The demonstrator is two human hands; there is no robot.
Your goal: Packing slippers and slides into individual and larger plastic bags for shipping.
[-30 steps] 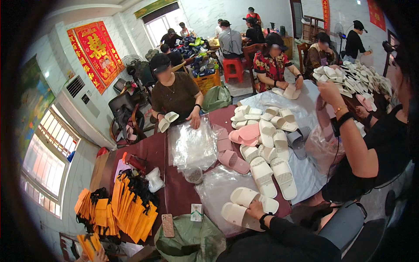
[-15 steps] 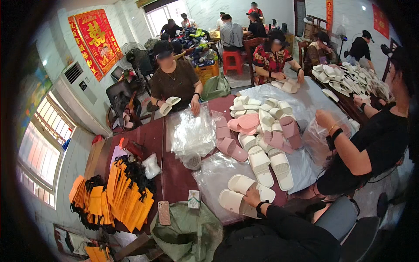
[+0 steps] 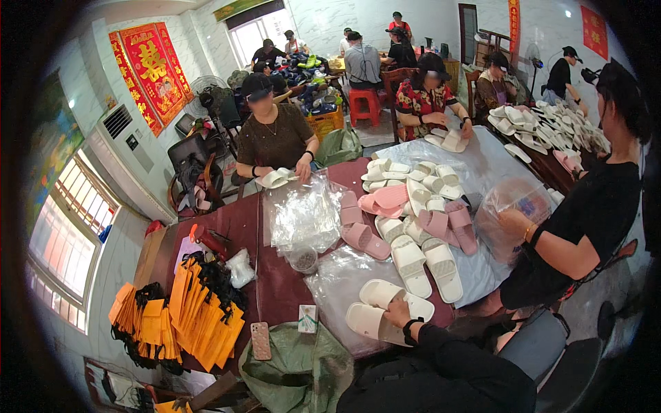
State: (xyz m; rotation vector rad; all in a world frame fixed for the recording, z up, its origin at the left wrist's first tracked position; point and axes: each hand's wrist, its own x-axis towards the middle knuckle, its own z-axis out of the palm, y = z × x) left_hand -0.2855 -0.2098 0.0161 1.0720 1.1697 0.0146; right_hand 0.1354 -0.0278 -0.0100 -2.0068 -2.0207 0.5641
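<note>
My right hand (image 3: 397, 313), in a black sleeve with a dark wristband, is closed on the inner edges of a pair of white slippers (image 3: 367, 321) at the near edge of the table. The pair lies side by side, partly over clear plastic bags (image 3: 339, 279). Just beyond sit more white slippers (image 3: 443, 268) and pink slippers (image 3: 367, 239) in a loose pile. My left hand does not show. A green woven sack (image 3: 289, 375) sags over the table edge left of the pair, near a phone (image 3: 261, 341) and a small white card (image 3: 308, 319).
Orange tags with black cords (image 3: 203, 310) heap at the left beside a red tool (image 3: 210, 239). A clear round tub (image 3: 301, 260) stands mid-table. Across the table a person handles white slippers (image 3: 277, 177); at the right another person holds a clear bag (image 3: 513, 213). A chair (image 3: 533, 347) stands at near right.
My right hand and its slippers stay nearly still. The person opposite has lowered a slipper pair toward the bags. The person at right has lowered their hands, and the clear bag now looks fuller.
</note>
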